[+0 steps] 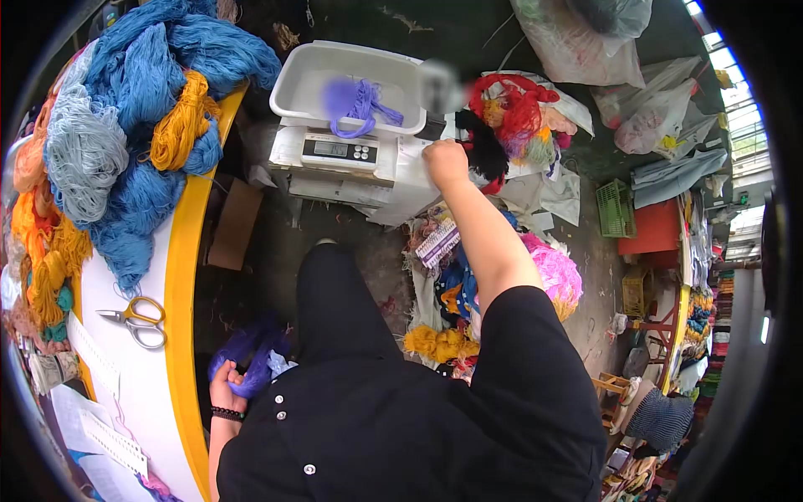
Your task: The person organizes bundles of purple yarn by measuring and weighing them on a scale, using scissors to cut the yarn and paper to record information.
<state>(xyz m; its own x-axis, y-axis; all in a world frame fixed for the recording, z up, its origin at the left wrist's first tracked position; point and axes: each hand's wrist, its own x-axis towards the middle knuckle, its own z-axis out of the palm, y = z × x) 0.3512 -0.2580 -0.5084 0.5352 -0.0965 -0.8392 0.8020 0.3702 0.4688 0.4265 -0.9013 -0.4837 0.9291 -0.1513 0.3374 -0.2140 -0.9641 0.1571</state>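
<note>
My left hand point(227, 388) is low on the left, its fingers closed around a dark purple yarn hank point(261, 347) that hangs by my leg. My right hand point(445, 163) is stretched forward with its fingers curled, at the right side of a digital scale point(339, 151). What those fingers hold, if anything, is hidden. On the scale sits a white plastic tub point(293, 88), and a lighter violet yarn bundle point(368, 109) lies inside it. The scale's display is too small to read.
Blue yarn hanks point(138, 75) and scissors point(138, 320) lie on a white table with a yellow edge point(186, 335). Mixed yarn point(519, 109) is heaped right of the tub. Pink yarn point(552, 272) and plastic bags point(585, 42) are farther right, near a green crate point(615, 207).
</note>
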